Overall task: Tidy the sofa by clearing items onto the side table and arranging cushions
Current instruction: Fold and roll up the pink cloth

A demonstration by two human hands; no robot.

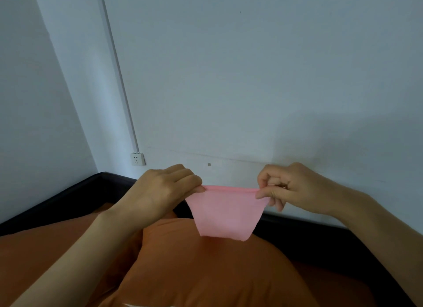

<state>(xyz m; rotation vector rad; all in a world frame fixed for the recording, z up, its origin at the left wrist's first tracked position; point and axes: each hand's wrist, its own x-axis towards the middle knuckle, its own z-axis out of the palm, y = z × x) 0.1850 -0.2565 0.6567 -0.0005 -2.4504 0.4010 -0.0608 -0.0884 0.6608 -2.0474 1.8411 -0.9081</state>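
Observation:
A small pink cloth [225, 213] hangs folded in the air in front of the white wall. My left hand [164, 187] pinches its upper left corner and my right hand [290, 187] pinches its upper right corner, so the top edge is stretched between them. The cloth's lower edge hangs just above an orange cushion [206, 272] that stands against the sofa back. A second orange cushion [45, 249] lies to the left, partly hidden under my left forearm.
The sofa's black back edge [320, 235] runs along the wall behind the cushions. A white wall socket [138, 159] sits low on the wall at the left, under a white cable duct [119, 78].

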